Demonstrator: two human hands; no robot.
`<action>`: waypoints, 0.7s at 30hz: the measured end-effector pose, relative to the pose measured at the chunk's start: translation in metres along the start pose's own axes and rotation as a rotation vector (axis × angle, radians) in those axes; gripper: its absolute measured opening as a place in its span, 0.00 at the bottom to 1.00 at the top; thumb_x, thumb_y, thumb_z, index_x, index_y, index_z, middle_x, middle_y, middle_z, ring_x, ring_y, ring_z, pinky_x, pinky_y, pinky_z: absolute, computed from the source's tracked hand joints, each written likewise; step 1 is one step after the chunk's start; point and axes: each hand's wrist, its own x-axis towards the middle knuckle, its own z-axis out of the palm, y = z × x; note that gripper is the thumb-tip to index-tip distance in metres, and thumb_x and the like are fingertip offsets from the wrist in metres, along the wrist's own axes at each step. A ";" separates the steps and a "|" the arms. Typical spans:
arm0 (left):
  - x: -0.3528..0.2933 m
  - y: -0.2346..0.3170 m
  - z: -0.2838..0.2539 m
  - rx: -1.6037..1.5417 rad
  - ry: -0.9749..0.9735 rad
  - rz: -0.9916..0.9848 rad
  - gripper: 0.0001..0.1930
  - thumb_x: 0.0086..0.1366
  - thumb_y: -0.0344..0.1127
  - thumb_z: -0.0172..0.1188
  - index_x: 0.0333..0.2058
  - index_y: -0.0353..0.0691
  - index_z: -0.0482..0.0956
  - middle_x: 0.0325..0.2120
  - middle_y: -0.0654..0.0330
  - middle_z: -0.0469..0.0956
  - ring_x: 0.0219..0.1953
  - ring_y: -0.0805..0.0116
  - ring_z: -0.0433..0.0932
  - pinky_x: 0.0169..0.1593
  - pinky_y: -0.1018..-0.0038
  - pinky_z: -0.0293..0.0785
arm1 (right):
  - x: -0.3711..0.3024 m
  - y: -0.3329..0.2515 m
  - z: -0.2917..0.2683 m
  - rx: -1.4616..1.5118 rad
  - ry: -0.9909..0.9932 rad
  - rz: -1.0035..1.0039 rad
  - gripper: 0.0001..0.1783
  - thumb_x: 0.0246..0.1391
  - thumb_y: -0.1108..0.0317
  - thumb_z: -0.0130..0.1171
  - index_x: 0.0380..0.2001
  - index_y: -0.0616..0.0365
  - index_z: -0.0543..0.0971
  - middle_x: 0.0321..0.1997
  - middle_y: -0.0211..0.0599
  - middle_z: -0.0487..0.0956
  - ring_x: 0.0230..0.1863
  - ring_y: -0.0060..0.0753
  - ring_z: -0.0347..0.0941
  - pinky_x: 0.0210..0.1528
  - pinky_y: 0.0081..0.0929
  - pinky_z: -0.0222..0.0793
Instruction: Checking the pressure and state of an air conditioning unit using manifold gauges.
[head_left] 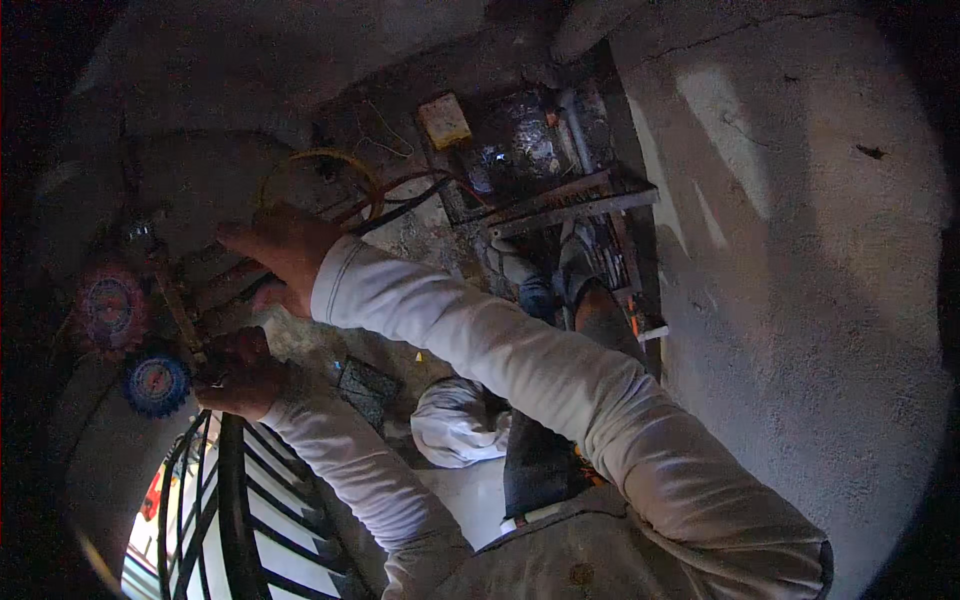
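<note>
At the left, a manifold gauge set hangs against the wall: a brass body [177,305], a red-rimmed round gauge [112,308] and a blue-rimmed round gauge [157,382]. My left hand [243,372] is closed around the lower end of the brass body, next to the blue gauge. My right hand [292,250] is just above and to the right, around a dark hose [232,272] that runs through it from the manifold; shadow blurs its fingers. Behind this hand loops a yellow hose [372,185]. Red and black hoses [425,185] trail off to its right.
A dark, cluttered unit with a metal bracket [570,205] and a yellowish box [444,121] stands ahead. Black metal railings [235,500] rise at lower left. A rough wall [790,260] fills the right. Below lie a dark flat object [368,388] and white cloth [455,420].
</note>
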 end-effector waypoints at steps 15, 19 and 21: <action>0.011 -0.003 -0.009 -0.035 -0.004 -0.114 0.24 0.53 0.57 0.47 0.38 0.43 0.74 0.29 0.59 0.73 0.27 0.64 0.68 0.27 0.66 0.63 | -0.001 0.003 -0.001 0.049 0.065 -0.038 0.41 0.34 0.67 0.70 0.54 0.55 0.62 0.38 0.49 0.73 0.42 0.53 0.70 0.44 0.42 0.66; 0.021 -0.002 -0.022 -0.063 -0.132 -0.137 0.23 0.53 0.56 0.48 0.36 0.43 0.74 0.26 0.60 0.73 0.22 0.65 0.67 0.23 0.70 0.61 | 0.001 0.003 -0.001 0.025 0.042 -0.042 0.42 0.33 0.66 0.70 0.55 0.55 0.62 0.40 0.50 0.74 0.42 0.53 0.70 0.45 0.42 0.66; 0.023 -0.004 -0.020 -0.096 -0.090 -0.101 0.22 0.53 0.56 0.47 0.36 0.44 0.74 0.24 0.60 0.73 0.18 0.66 0.65 0.21 0.73 0.59 | 0.001 0.004 -0.002 0.056 0.069 -0.075 0.42 0.33 0.66 0.70 0.55 0.55 0.62 0.41 0.51 0.73 0.43 0.53 0.70 0.45 0.41 0.66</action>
